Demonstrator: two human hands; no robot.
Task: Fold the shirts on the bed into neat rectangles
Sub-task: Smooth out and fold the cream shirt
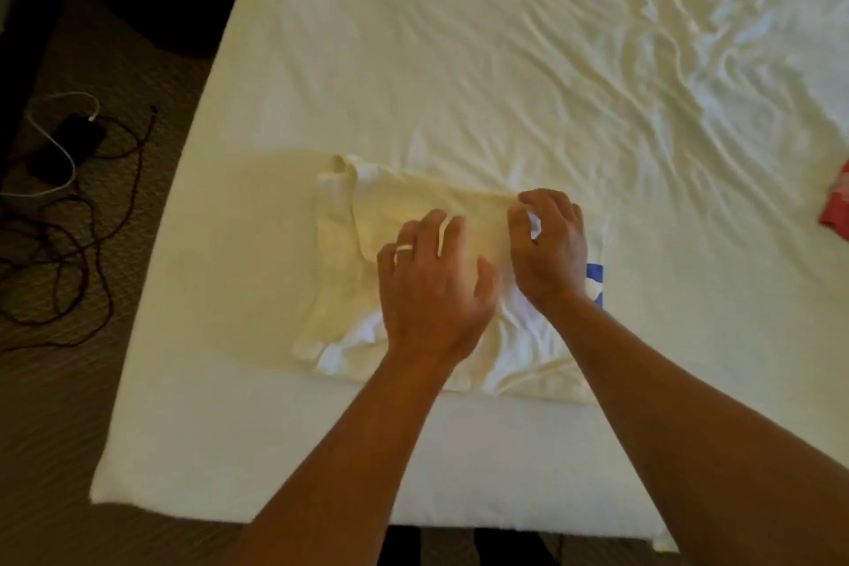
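Near the bed's (459,60) front edge lay the white shirt (349,244), soft and limp, I judged; best taken at corners. My left hand (432,280) rested flat, fingers straight; my right hand (549,244) pinched its far edge. Cables (69,198) lay on the floor.

A dark phone (69,147) lies on the carpet (59,404) left of the bed, with a white charging cable (55,147) plugged into it. A tangled dark cord (92,239) lies just beside it.
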